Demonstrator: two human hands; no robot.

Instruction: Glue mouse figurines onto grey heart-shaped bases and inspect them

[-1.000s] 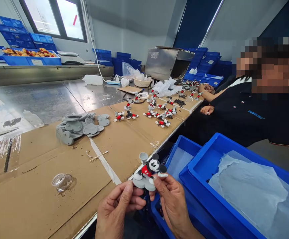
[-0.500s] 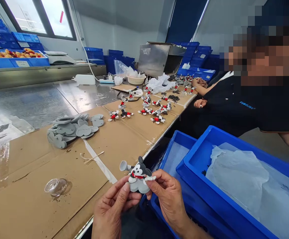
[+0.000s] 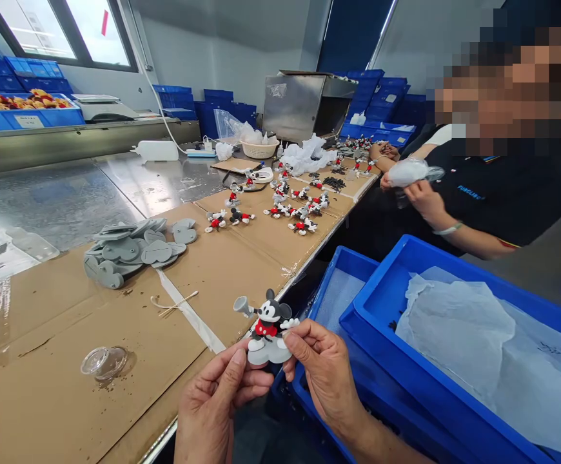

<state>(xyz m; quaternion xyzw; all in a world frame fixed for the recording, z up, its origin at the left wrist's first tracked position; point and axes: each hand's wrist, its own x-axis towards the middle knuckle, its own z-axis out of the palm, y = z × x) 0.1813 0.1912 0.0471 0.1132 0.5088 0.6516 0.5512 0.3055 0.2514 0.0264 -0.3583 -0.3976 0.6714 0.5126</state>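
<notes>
Between my two hands a cartoon mouse figurine point(image 3: 267, 325) stands upright on a grey cloud-shaped base point(image 3: 267, 353), with a grey horn point(image 3: 242, 305) raised at its left. My left hand point(image 3: 217, 396) pinches the left edge of the base. On the other side, my right hand point(image 3: 324, 367) has thumb and fingers closed at the figurine's right side, by its white glove and the base edge. Both hands are just off the table's front edge. A heap of loose grey bases point(image 3: 135, 250) lies on the cardboard, and several more mouse figurines point(image 3: 302, 209) lie or stand beyond it.
A clear round dish point(image 3: 105, 363) and cotton swabs point(image 3: 177, 303) lie on the cardboard point(image 3: 43, 412). Blue crates point(image 3: 372, 309) with white plastic film point(image 3: 459, 335) stand at my right. Farther back, a co-worker's hand point(image 3: 424, 201) holds a white bag-like thing point(image 3: 407, 173).
The figurine has tipped back upright, so its red shorts and feet now show. Both hands still hold it. The co-worker has lifted a white bag-like thing into view.
</notes>
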